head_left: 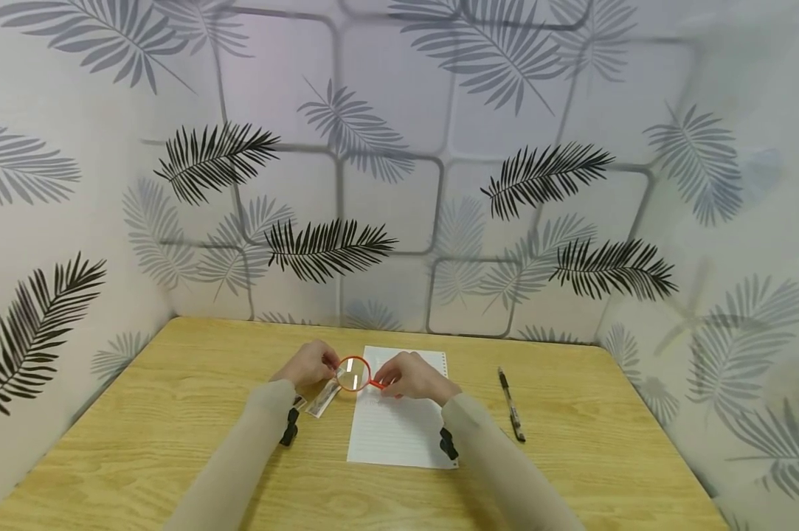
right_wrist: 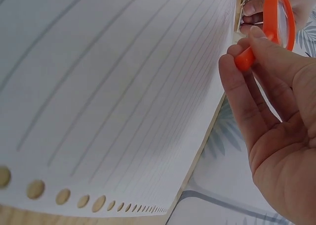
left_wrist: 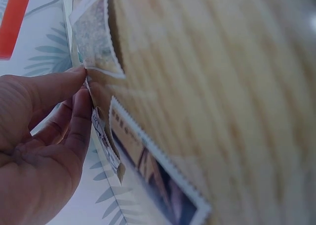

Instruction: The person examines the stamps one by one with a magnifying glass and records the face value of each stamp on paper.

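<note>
My right hand pinches the short handle of an orange-red magnifying glass between thumb and fingers. Its round lens reaches left past the lined sheet's edge, close to my left hand. Thumb and fingertips of the left hand pinch the edge of a postage stamp; which of the overlapping stamps is held is partly hidden. One pale stamp with a perforated edge is above the fingertips in the left wrist view. Another stamp with a dark picture lies on the wood below them.
A sheet of lined paper with punched holes lies under the right hand. To its right is a black pen. The wooden table meets a leaf-patterned wall covering at the back and sides.
</note>
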The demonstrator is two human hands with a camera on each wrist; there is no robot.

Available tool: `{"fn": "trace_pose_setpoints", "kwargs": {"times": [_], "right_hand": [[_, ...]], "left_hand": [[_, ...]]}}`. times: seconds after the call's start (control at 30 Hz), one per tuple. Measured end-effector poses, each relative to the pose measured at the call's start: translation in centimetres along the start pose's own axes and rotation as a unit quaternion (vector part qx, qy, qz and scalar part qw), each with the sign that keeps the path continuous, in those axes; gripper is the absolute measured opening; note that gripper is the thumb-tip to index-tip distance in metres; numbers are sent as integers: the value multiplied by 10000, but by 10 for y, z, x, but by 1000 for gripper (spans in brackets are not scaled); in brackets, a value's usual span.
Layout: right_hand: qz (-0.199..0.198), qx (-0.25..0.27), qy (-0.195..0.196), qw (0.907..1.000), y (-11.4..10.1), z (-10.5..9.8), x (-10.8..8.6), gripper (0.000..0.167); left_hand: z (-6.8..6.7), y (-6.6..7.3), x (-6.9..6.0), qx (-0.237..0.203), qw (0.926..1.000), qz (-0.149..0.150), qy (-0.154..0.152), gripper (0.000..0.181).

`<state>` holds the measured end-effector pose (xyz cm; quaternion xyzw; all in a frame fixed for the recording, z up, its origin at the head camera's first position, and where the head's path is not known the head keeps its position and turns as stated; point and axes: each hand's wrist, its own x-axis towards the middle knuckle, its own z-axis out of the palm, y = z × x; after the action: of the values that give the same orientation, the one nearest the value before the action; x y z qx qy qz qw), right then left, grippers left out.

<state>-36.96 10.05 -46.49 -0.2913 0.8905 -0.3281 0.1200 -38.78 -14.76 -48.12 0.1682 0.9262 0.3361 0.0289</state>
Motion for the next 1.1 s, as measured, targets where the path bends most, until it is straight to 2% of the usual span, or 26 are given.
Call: {"fn": "trace_pose_setpoints", "kwargs": {"times": [0.33, 0.67, 0.83, 1.0, 1.1], "right_hand": [[-131, 27, 63, 9999, 4, -1, -7, 19], [14, 405, 161, 9990, 9, -1, -16, 14], [-126, 381, 202, 9990, 12, -7, -21, 8], [-75, 367, 230, 9990, 18, -12, -27, 17], [9, 431, 189, 9989, 23, -13, -31, 20]], "left_hand": [[1, -1, -1, -215, 9998, -35, 19, 20], [1, 0, -3, -184, 9998, -89, -4, 22], [0, 2, -2, -154, 9998, -68, -116, 21], [-3, 4, -3, -141, 9994, -31, -318, 23], [-5, 6, -5, -299, 9986, -111, -425, 26]]}}
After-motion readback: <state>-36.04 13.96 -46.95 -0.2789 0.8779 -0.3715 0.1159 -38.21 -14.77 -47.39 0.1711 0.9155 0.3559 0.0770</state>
